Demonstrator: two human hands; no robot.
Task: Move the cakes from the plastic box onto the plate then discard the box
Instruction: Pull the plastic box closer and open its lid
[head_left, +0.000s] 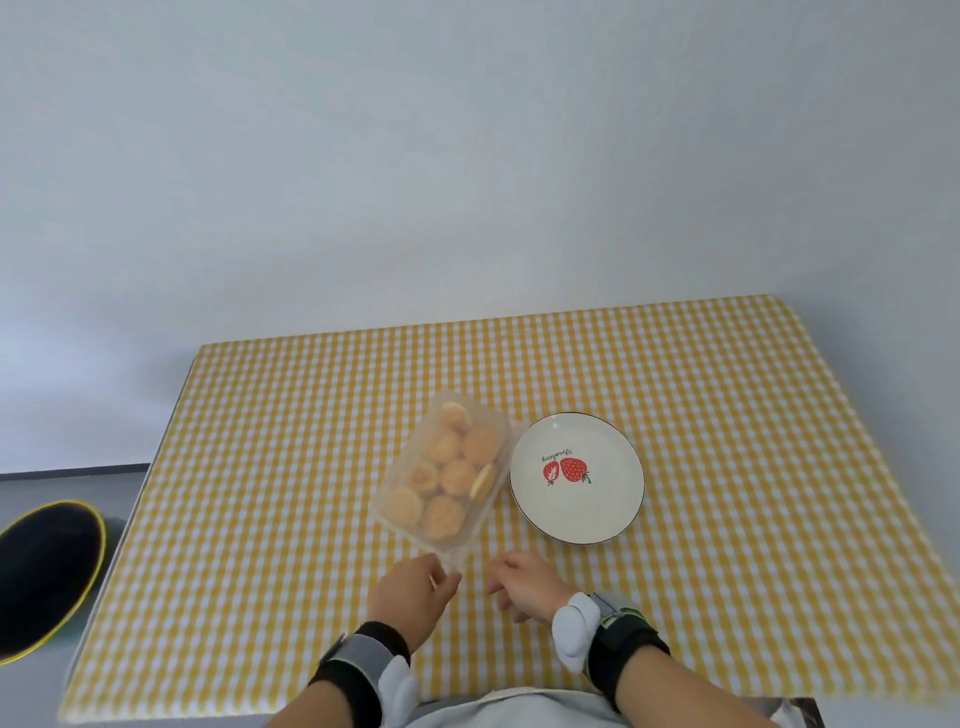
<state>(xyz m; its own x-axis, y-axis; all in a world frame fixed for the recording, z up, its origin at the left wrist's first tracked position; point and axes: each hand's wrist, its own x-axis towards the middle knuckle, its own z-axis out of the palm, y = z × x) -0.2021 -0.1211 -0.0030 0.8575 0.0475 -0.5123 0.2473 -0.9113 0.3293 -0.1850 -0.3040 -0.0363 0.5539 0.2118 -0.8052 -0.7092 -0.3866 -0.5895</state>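
A: Where are things standing?
B: The plastic box (441, 474) is sitting on the bench (260, 467), touching the plate (618, 499), cakes (457, 475) inside. The left hand (410, 597) is pinching its near edge; the right hand (527, 584) is hovering, loosely spread.
A: Next?
B: Probably opening the lid.

Head view: the scene was viewed from above the near table edge, directed forward and downward, with the checked table (727, 415) seen closely and a wall behind.
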